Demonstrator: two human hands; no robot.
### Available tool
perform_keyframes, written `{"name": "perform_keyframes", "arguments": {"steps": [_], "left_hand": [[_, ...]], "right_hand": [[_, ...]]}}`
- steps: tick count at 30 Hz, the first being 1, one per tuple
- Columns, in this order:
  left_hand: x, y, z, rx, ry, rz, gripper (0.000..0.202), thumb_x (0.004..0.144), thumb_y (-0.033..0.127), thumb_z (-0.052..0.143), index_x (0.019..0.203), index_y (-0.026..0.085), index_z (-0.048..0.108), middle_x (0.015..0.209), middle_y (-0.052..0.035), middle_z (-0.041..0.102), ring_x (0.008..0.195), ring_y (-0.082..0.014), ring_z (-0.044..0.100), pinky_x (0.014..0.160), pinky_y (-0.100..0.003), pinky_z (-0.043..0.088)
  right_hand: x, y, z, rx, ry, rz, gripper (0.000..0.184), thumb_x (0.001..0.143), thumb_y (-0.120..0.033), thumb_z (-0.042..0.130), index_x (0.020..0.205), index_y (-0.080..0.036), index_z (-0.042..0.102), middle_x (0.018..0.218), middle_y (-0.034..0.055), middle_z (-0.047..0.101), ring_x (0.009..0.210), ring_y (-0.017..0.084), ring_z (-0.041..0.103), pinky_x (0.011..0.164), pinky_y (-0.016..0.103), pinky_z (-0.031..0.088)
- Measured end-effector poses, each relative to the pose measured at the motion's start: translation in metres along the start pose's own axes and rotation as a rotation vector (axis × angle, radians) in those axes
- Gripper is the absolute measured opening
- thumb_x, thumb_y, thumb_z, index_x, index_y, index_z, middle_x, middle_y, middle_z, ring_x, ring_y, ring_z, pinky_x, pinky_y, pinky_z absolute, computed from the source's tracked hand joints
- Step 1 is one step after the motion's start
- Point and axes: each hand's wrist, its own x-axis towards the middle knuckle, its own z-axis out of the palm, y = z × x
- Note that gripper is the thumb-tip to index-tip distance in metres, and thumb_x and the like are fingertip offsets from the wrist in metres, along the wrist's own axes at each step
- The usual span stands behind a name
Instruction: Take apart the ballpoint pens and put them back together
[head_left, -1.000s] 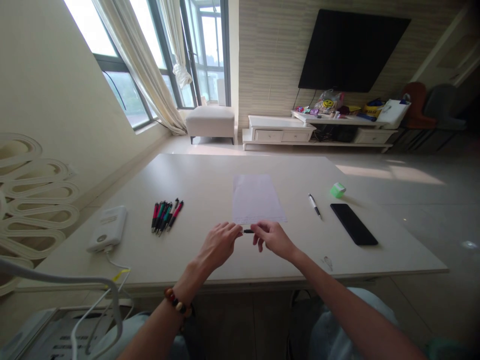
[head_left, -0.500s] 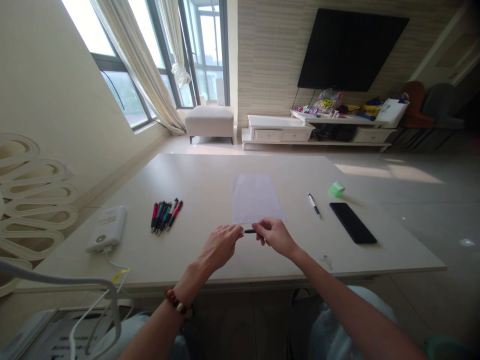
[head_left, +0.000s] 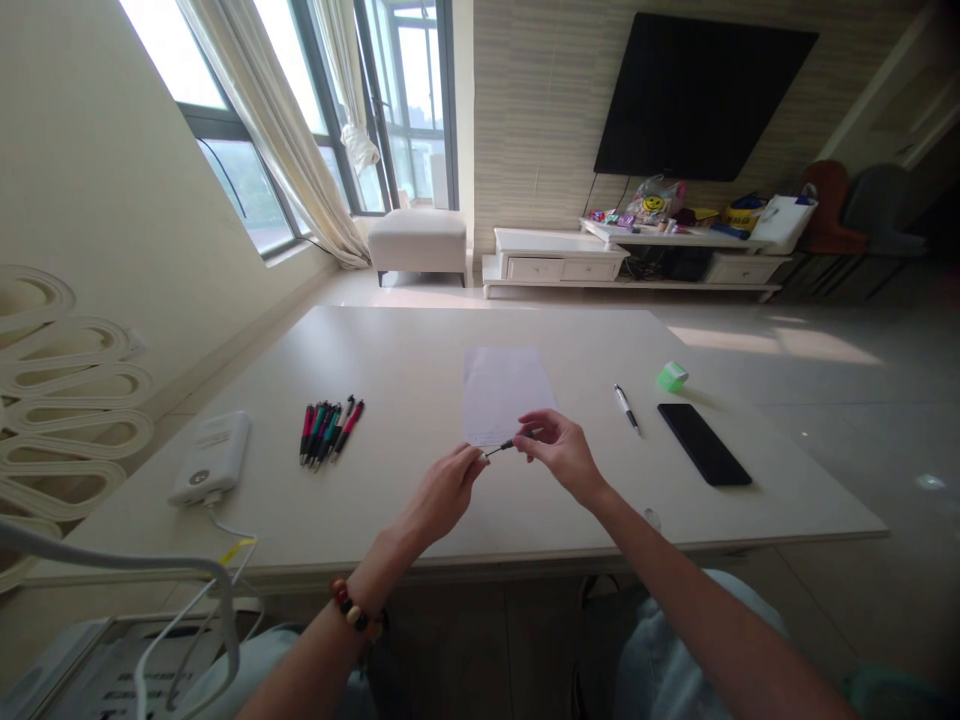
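Above the table's near side, my left hand (head_left: 444, 492) pinches the pale end of a pen, mostly covered by the fingers. A thin dark rod, like a refill (head_left: 493, 452), stretches from there to the pen's black front part (head_left: 508, 444). My right hand (head_left: 564, 452) grips that black part between thumb and fingertips, over the lower right of a white sheet of paper (head_left: 502, 385). To the right lies a white-and-black pen (head_left: 628, 409). Several pens (head_left: 330, 432) with red, green and pale barrels lie bunched on the left.
A black phone (head_left: 703, 444) and a small green-and-white object (head_left: 673, 377) lie on the table's right. On the left is a white power bank-like box (head_left: 214, 458) with a cable. A grey bent tube (head_left: 150, 560) rises near my left arm.
My right hand has moved up and slightly right with the black pen part, tilting it. A thin rod now shows between my hands. My left hand has stayed nearly in place.
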Motion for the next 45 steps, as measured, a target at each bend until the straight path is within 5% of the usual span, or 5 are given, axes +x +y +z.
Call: {"name": "perform_keyframes", "arguments": {"steps": [10, 23, 29, 39, 45], "left_hand": [[0.002, 0.017, 0.034, -0.746, -0.027, -0.222, 0.036, 0.087, 0.050, 0.038, 0.094, 0.017, 0.052, 0.057, 0.0063, 0.034, 0.051, -0.0080, 0.034, 0.049, -0.021, 0.028], [0.004, 0.018, 0.043, -0.822, -0.007, -0.259, 0.035, 0.086, 0.050, 0.040, 0.084, 0.018, 0.051, 0.057, 0.0052, 0.038, 0.053, -0.0084, 0.036, 0.052, -0.021, 0.029], [0.003, 0.017, 0.045, -0.779, 0.020, -0.257, 0.036, 0.086, 0.052, 0.040, 0.078, 0.018, 0.050, 0.054, 0.0056, 0.039, 0.052, -0.0086, 0.037, 0.053, -0.022, 0.029], [-0.001, 0.015, 0.044, -0.732, 0.089, -0.338, 0.041, 0.082, 0.058, 0.040, 0.076, 0.018, 0.048, 0.052, 0.0052, 0.041, 0.050, -0.0090, 0.037, 0.051, -0.022, 0.030], [-0.002, 0.017, 0.046, -0.765, 0.098, -0.357, 0.041, 0.082, 0.058, 0.040, 0.077, 0.018, 0.048, 0.052, 0.0053, 0.041, 0.049, -0.0086, 0.038, 0.050, -0.021, 0.029]], "right_hand": [[0.001, -0.010, 0.002, -0.012, 0.015, -0.042, 0.031, 0.069, -0.035, 0.070, 0.094, -0.017, 0.064, 0.084, 0.0067, 0.068, 0.077, 0.019, 0.064, 0.060, 0.027, 0.048], [0.003, -0.017, 0.001, 0.014, 0.029, -0.064, 0.033, 0.071, -0.035, 0.068, 0.098, -0.017, 0.064, 0.085, 0.0072, 0.068, 0.078, 0.019, 0.063, 0.055, 0.026, 0.048], [0.014, -0.022, -0.019, 0.034, 0.266, -0.119, 0.035, 0.075, -0.038, 0.063, 0.103, -0.017, 0.061, 0.089, 0.0064, 0.065, 0.077, 0.016, 0.061, 0.057, 0.024, 0.046], [0.014, 0.041, -0.038, -1.030, -0.065, 0.248, 0.048, 0.067, -0.023, 0.064, 0.114, -0.014, 0.056, 0.075, 0.0057, 0.065, 0.074, 0.019, 0.061, 0.070, 0.026, 0.041], [0.011, 0.020, -0.031, -0.627, -0.053, 0.137, 0.030, 0.079, -0.041, 0.054, 0.090, -0.016, 0.065, 0.071, 0.0037, 0.062, 0.061, 0.014, 0.055, 0.059, 0.025, 0.042]]}}
